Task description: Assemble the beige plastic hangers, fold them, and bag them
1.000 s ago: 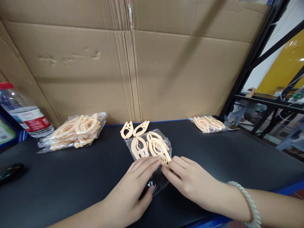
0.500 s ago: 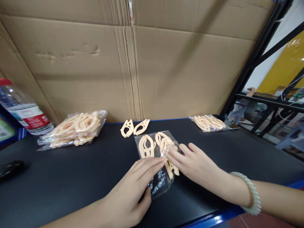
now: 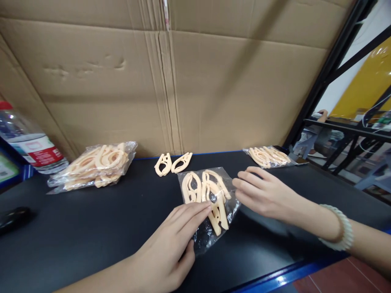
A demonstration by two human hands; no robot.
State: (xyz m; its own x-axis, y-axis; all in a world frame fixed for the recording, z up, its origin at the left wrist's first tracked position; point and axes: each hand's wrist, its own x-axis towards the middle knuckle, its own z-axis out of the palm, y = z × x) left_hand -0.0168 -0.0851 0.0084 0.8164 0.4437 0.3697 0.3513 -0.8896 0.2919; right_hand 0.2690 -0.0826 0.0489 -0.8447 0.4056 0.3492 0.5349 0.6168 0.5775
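Observation:
A clear plastic bag (image 3: pixel 204 240) lies on the black table, holding beige pieces that look like folded travel hangers (image 3: pixel 192 188). Across its near left part rest the fingers of my left hand (image 3: pixel 174 240), pressed together on the film with the thumb bent below; they hide some of the bag. One hanger (image 3: pixel 218 211) lies at a slant near those fingertips. Just off the bag's right edge is my right hand (image 3: pixel 262 193), fingers loosely bent and slightly spread, with nothing visible in it.
Two loose folded hangers (image 3: pixel 163 165) lie behind the bag. Filled bags (image 3: pixel 97 162) are piled at the left, near a water bottle (image 3: pixel 39 150) and a black mouse (image 3: pixel 14 219). Another filled bag (image 3: pixel 269 157) sits at the back right. Cardboard (image 3: pixel 214 89) stands behind the table.
My right hand has moved right, off the hangers and the film. The slanted hanger now shows more fully inside the bag. My left hand stays in place.

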